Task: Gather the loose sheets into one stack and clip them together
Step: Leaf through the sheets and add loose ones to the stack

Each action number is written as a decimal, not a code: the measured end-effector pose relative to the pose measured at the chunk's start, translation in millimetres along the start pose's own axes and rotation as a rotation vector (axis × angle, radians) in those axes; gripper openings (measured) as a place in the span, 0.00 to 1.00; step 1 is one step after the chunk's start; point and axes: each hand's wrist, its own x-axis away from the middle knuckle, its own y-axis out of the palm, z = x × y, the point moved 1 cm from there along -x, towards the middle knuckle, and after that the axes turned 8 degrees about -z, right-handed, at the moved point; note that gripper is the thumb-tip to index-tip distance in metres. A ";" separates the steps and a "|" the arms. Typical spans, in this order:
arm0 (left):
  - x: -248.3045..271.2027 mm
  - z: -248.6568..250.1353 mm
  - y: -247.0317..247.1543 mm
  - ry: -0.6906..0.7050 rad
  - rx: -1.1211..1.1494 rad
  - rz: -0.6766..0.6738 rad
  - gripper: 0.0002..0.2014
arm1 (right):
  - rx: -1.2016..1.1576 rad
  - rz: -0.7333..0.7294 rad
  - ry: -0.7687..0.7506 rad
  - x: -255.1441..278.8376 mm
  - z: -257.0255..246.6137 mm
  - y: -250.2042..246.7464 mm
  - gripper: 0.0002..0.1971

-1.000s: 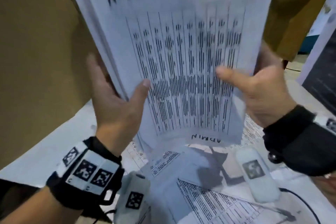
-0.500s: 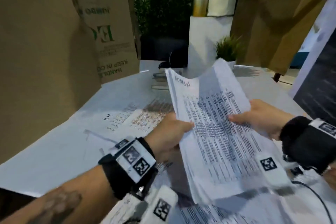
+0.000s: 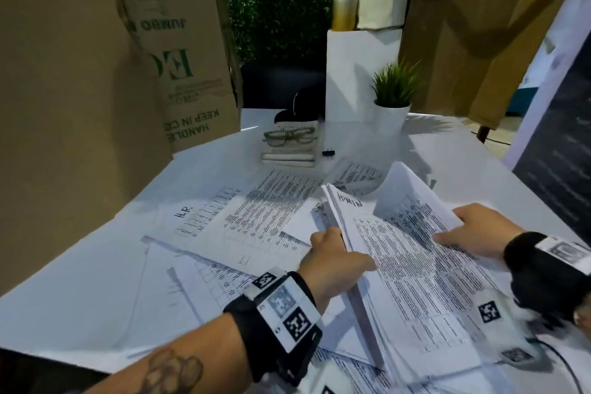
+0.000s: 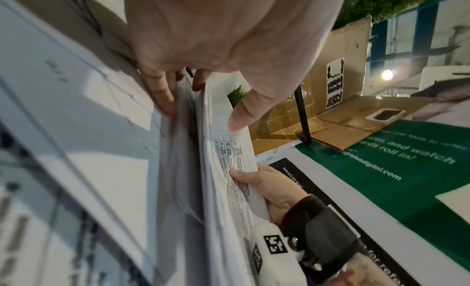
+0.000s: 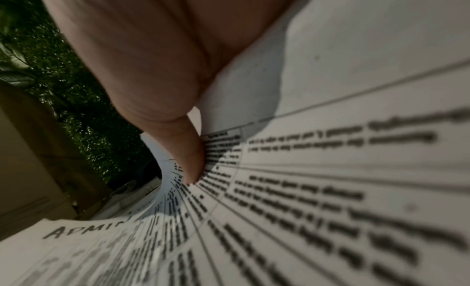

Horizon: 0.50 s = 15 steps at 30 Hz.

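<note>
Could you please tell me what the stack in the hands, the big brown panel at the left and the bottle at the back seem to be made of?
Stack: thin matte white printed paper; it bends between the left hand and right hand. Brown panel: likely matte cardboard, creased and printed. Bottle: probably brushed metal with a soft sheen.

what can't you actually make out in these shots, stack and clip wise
- Stack of sheets: sheet count unreadable; edges blur in the left wrist view.
- Printed table text: too small in the head view, smeared in the right wrist view; only "ADMIN" reads.
- Right hand fingers: under the stack, hidden by paper.
- Binder clip: a tiny dark shape beside the books; open or shut unclear.
- Loose sheets below the stack: covered.
</note>
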 end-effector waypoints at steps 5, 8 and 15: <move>1.4 2.1 0.6 0.050 0.268 -0.050 0.23 | -0.178 0.062 -0.107 10.6 1.6 -0.1 0.07; 2.9 1.7 -0.4 0.143 0.369 0.087 0.22 | -0.317 0.115 -0.230 23.2 -2.2 -4.9 0.03; 32.5 54.8 -31.1 0.664 0.373 0.311 0.21 | -0.743 0.481 -0.613 45.6 -23.8 -39.9 0.21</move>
